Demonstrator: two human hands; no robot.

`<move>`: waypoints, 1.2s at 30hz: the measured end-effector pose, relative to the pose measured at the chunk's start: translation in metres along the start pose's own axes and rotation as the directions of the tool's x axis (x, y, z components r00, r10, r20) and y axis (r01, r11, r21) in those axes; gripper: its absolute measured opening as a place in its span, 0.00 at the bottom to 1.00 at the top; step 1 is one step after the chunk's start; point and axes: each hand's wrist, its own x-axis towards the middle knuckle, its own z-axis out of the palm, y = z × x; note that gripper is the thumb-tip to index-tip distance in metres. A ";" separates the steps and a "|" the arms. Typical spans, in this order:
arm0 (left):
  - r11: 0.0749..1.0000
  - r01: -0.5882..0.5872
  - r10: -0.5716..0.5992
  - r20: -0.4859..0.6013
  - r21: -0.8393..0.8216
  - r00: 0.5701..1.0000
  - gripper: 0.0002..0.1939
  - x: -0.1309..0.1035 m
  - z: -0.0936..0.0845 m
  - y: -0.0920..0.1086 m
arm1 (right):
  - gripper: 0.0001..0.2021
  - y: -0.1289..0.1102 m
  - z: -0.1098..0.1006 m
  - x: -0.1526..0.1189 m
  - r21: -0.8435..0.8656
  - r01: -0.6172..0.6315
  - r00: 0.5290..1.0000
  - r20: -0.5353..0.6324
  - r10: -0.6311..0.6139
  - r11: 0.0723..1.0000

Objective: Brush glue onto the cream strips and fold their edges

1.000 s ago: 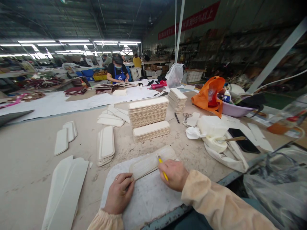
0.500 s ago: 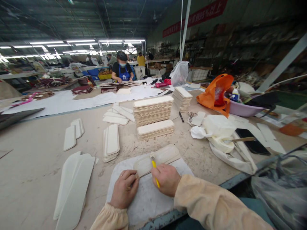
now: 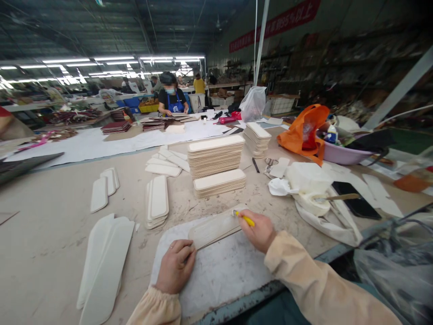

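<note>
My right hand [image 3: 257,231] is closed round the yellow handle of a small brush [image 3: 246,218]. The brush's tip touches the right part of a long pale panel [image 3: 216,225] with rounded ends. At the panel's left end is my left hand [image 3: 176,265], its fingers curled and pinching the edge. Under the panel lies a whitish sheet [image 3: 230,275], close to the table's front edge. Just beyond the panel stand two stacks of similar panels, a low stack [image 3: 219,184] in front of a tall stack [image 3: 216,158].
Larger white pieces [image 3: 104,271] lie at left, near small panel piles [image 3: 157,198]. A white tub [image 3: 314,198] with a wooden stick, a black phone [image 3: 355,198], scissors [image 3: 270,162] and a purple basin [image 3: 345,153] are at right. A co-worker [image 3: 173,97] sits across.
My right hand has moved the brush to the right and away from me along the panel. The handle now slants more sideways. My left hand has stayed in place.
</note>
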 end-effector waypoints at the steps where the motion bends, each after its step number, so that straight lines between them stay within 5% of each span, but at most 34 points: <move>1: 1.000 0.001 -0.001 -0.003 0.004 1.000 0.08 0.000 0.000 0.000 | 0.11 0.003 -0.006 0.003 0.056 -0.055 0.998 -0.018 0.056 0.997; 6: 1.000 0.019 -0.019 -0.004 -0.005 1.000 0.08 0.001 -0.001 0.003 | 0.10 -0.001 0.000 0.002 0.509 -0.243 0.970 0.133 0.204 0.826; 9: 1.000 0.027 -0.027 0.007 -0.014 1.000 0.08 0.001 -0.002 0.004 | 0.10 -0.007 0.013 0.001 0.579 -0.320 0.943 0.275 0.190 0.750; 12: 1.000 0.025 -0.025 0.005 -0.014 1.000 0.08 0.002 -0.003 0.005 | 0.09 -0.004 0.009 0.007 0.530 -0.339 0.936 0.274 0.222 0.777; 18: 1.000 0.016 -0.017 -0.003 -0.023 1.000 0.07 0.001 -0.001 0.003 | 0.11 0.023 -0.033 0.022 0.295 -0.345 0.939 0.102 0.329 0.891; 23: 1.000 0.020 -0.020 -0.009 -0.016 1.000 0.07 0.000 0.000 0.002 | 0.13 0.028 -0.042 0.020 0.046 -0.238 0.970 -0.027 0.240 0.970; 27: 1.000 0.016 -0.017 -0.010 -0.021 1.000 0.07 0.000 -0.001 0.003 | 0.14 0.003 -0.026 0.005 -0.261 -0.079 0.995 0.034 0.091 0.962; 32: 0.998 0.034 -0.033 0.002 -0.049 0.999 0.08 0.002 -0.001 0.002 | 0.13 -0.030 0.002 -0.010 -0.063 0.168 0.970 0.186 -0.154 0.984; 36: 0.995 0.049 -0.051 -0.022 -0.087 0.998 0.08 0.001 -0.003 0.008 | 0.13 -0.004 -0.006 -0.002 0.046 0.027 0.993 0.111 -0.032 0.999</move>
